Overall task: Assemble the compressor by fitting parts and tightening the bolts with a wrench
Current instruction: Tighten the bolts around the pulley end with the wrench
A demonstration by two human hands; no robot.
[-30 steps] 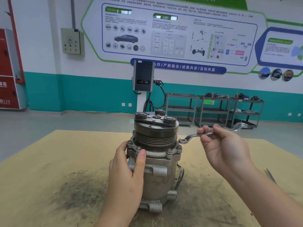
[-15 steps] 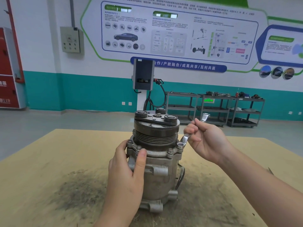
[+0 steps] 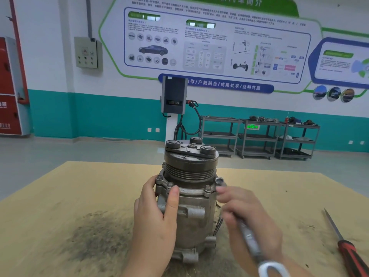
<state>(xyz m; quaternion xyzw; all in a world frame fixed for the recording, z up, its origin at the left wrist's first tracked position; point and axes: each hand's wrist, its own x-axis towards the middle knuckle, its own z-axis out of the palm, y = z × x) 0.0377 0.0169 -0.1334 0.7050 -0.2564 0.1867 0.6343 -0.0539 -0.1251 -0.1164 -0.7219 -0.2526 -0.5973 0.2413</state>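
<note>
The grey metal compressor (image 3: 189, 198) stands upright on the tan table (image 3: 79, 196), its black pulley and clutch plate on top. My left hand (image 3: 157, 214) grips the left side of its body, thumb just under the bolted flange. My right hand (image 3: 247, 220), blurred by motion, holds a silver ring wrench (image 3: 249, 240). One ring end of the wrench sits on the flange bolt (image 3: 219, 180) at the compressor's right side. The other end points down toward me. Another flange bolt (image 3: 207, 187) shows at the front.
A screwdriver (image 3: 347, 244) with a red and black handle lies on the table at the right. A dark stain (image 3: 95, 236) marks the table at the left. Grey shelf carts (image 3: 257, 136) and a charging post (image 3: 173, 98) stand far behind.
My right hand swung the wrench down from a raised position, set its ring end on the right flange bolt and brought the handle toward me. The left hand kept its grip on the compressor.
</note>
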